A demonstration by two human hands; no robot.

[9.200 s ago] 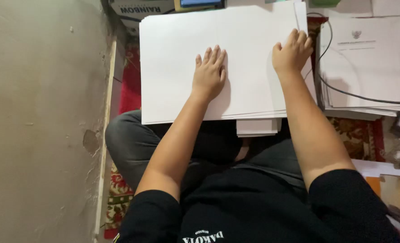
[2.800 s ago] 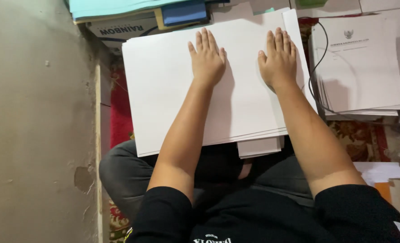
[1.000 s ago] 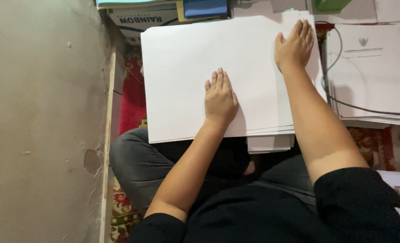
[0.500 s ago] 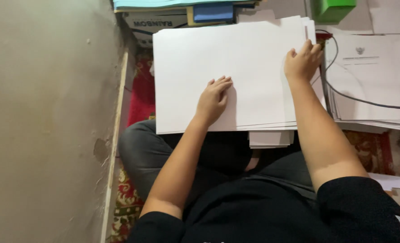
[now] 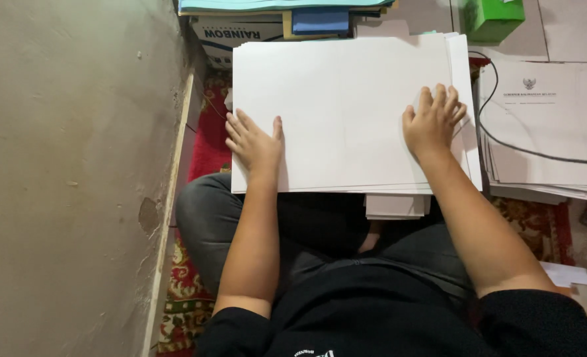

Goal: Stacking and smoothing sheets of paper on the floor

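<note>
A thick stack of large white sheets (image 5: pixel 346 106) lies across my lap. My left hand (image 5: pixel 255 142) rests flat at the stack's near left edge, fingers spread, partly over the side of the sheets. My right hand (image 5: pixel 432 122) presses on the right part of the top sheet, fingers slightly curled near the right edge, where several sheet edges fan out. A smaller wad of paper (image 5: pixel 396 205) pokes out under the stack's near edge.
A beige wall (image 5: pixel 75 165) runs along the left. Another pile of printed papers (image 5: pixel 545 125) lies to the right with a black cable (image 5: pixel 525 149) across it. A box, blue folders (image 5: pixel 320 20) and a green box (image 5: pixel 495 18) sit beyond the stack. Patterned red carpet (image 5: pixel 207 139) below.
My left hand has slid from the middle of the top sheet to its near left edge. My right hand has moved down a little along the right side.
</note>
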